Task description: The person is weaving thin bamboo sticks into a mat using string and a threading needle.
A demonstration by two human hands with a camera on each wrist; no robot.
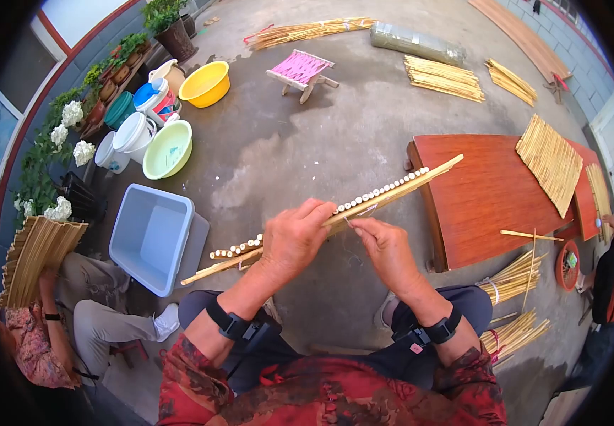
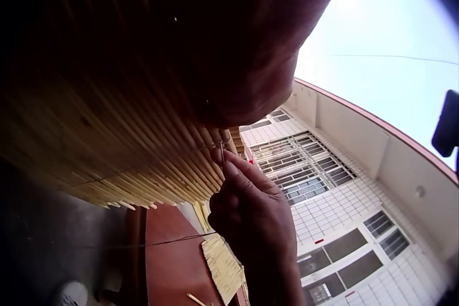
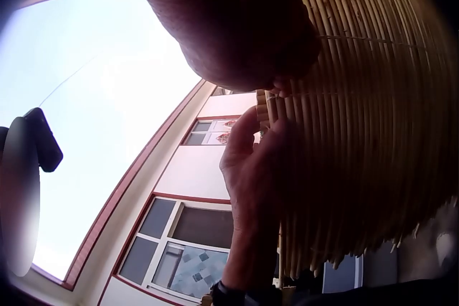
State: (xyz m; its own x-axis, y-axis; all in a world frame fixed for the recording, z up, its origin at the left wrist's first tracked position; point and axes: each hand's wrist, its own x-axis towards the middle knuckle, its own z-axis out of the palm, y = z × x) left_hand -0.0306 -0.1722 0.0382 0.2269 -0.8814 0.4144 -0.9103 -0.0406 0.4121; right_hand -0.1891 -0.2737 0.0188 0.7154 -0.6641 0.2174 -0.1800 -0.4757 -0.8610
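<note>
A mat of thin straw-coloured stalks (image 3: 351, 126) hangs below its top edge, the stalks side by side and crossed by thread. In the head view its edge shows as a row of pale stalk ends (image 1: 381, 190) beside longer stalks (image 1: 420, 183). My left hand (image 1: 294, 238) grips the edge near its middle, fingers curled over it. Just right of it my right hand (image 1: 388, 255) pinches a thin needle-like piece or thread at the edge, also seen as the right hand (image 2: 251, 209) in the left wrist view. Exactly what it pinches is too small to tell.
A grey-blue tub (image 1: 152, 238) stands on the left, basins and buckets behind it. A red-brown table (image 1: 477, 199) on the right bears a stalk mat (image 1: 550, 165). Stalk bundles (image 1: 516, 277) lie beside it. A pink stool (image 1: 302, 69) stands ahead; people sit at both sides.
</note>
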